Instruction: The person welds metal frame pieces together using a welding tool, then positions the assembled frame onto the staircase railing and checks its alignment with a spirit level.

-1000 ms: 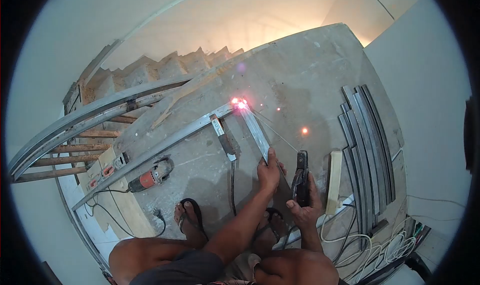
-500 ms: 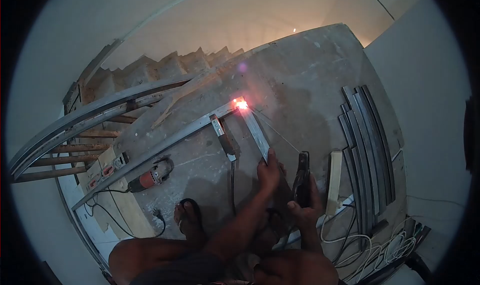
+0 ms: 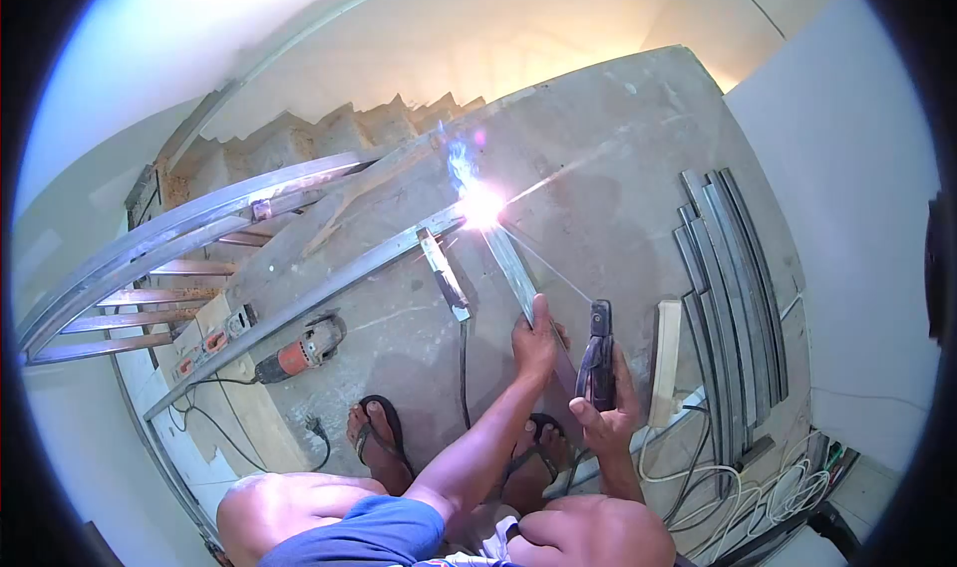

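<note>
My left hand (image 3: pixel 536 352) is closed around the near end of a short metal tube (image 3: pixel 510 268). The tube's far end meets the end of a long metal tube (image 3: pixel 329 288) at an angle. In my right hand (image 3: pixel 610 425) is a black welding electrode holder (image 3: pixel 597 353), with a thin welding rod (image 3: pixel 550 261) reaching to that corner. A bright arc (image 3: pixel 481 207) with bluish smoke hides the joint itself. A ground clamp (image 3: pixel 442 273) with a cable sits against the long tube, left of the short one.
An orange angle grinder (image 3: pixel 302 351) lies beside the long tube. Several metal tubes (image 3: pixel 733 298) are stacked at right, near a pale block (image 3: pixel 665 363) and coiled cables (image 3: pixel 788 492). Stairs (image 3: pixel 289 141) and a metal railing (image 3: pixel 199 218) stand at upper left. My sandalled feet are close by.
The red glow at the corner has become a bright white arc with bluish smoke, lighting the whole room. The electrode holder shifts slightly; my left hand stays on the short tube.
</note>
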A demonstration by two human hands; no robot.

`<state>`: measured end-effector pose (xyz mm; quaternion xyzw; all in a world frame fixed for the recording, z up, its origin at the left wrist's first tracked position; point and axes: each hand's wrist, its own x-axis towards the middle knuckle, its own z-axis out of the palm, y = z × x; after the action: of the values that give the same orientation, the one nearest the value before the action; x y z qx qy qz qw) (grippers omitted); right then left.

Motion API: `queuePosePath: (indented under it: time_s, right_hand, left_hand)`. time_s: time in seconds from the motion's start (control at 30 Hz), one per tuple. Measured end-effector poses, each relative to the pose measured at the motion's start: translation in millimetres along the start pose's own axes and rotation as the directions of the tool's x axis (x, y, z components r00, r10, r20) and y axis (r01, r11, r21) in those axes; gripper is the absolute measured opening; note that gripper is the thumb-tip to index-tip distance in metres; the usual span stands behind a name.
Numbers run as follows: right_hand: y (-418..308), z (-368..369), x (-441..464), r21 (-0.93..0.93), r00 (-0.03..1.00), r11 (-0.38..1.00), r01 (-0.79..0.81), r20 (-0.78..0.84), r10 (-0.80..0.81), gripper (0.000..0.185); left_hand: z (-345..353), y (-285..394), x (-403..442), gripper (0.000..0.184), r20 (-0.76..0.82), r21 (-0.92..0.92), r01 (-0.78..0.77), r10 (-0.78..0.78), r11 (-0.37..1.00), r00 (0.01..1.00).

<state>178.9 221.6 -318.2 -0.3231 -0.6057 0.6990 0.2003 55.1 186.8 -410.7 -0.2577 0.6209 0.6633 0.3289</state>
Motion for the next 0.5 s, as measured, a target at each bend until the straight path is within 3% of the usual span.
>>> queuePosePath:
  time_s: [0.1, 0.13, 0.2, 0.27, 0.37, 0.5]
  right_hand:
    - [12, -7, -1, 0.002, 0.998, 0.999, 0.044, 0.037, -0.044, 0.098]
    - [13, -8, -1, -0.046, 0.996, 0.996, 0.072, 0.051, -0.069, 0.097]
    - [5, 2, 2, 0.038, 0.997, 0.996, 0.076, 0.008, -0.076, 0.105]
    - [8, 0, 0, -0.059, 0.996, 0.995, 0.084, -0.024, -0.085, 0.106]
    - [3, -1, -2, -0.121, 0.999, 0.992, 0.021, -0.038, -0.026, 0.107]
    - [3, 0, 0, -0.065, 1.0, 0.998, -0.009, -0.026, 0.007, 0.107]
  left_hand:
    - [-4, 5, -4, 0.058, -0.006, 0.111, 0.021, -0.021, 0.994, 1.0]
    - [-4, 3, -3, 0.058, 0.004, 0.105, 0.029, -0.03, 0.994, 1.0]
    - [-5, -4, 3, 0.056, 0.049, 0.011, 0.008, -0.009, 1.0, 0.999]
    - [-4, -7, 8, 0.055, 0.067, -0.041, -0.003, 0.005, 0.999, 0.998]
    - [-4, -8, 7, 0.055, 0.045, 0.002, 0.024, -0.024, 1.0, 0.999]
    - [-3, -14, 11, 0.055, 0.043, -0.037, -0.017, 0.018, 0.999, 0.999]
